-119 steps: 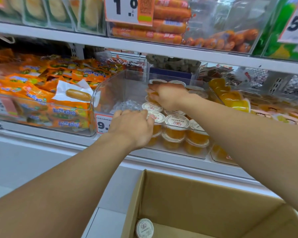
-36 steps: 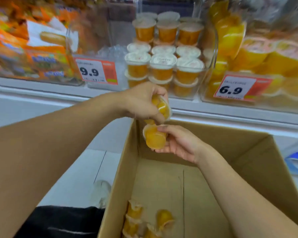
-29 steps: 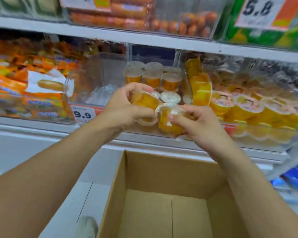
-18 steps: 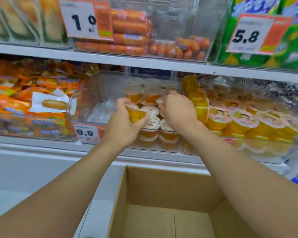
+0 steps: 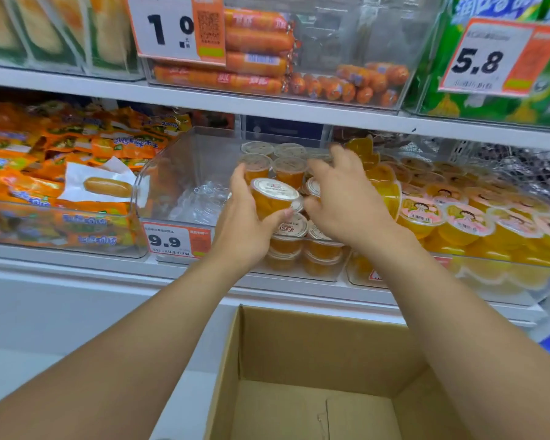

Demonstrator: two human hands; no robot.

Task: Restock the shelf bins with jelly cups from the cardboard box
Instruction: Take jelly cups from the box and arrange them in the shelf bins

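- The left hand [image 5: 246, 225] grasps an orange jelly cup [image 5: 273, 198], tilted, thumb under it and fingers behind.
- The right hand [image 5: 343, 198] hovers just right of that cup with fingers spread and loosely bent; it seems to hold nothing, though its palm side is hidden.
- Below and beyond both hands, stacked jelly cups [image 5: 288, 236] fill the right part of the clear shelf bin [image 5: 185, 160].
- Beneath the forearms stands the open cardboard box [image 5: 299, 344].
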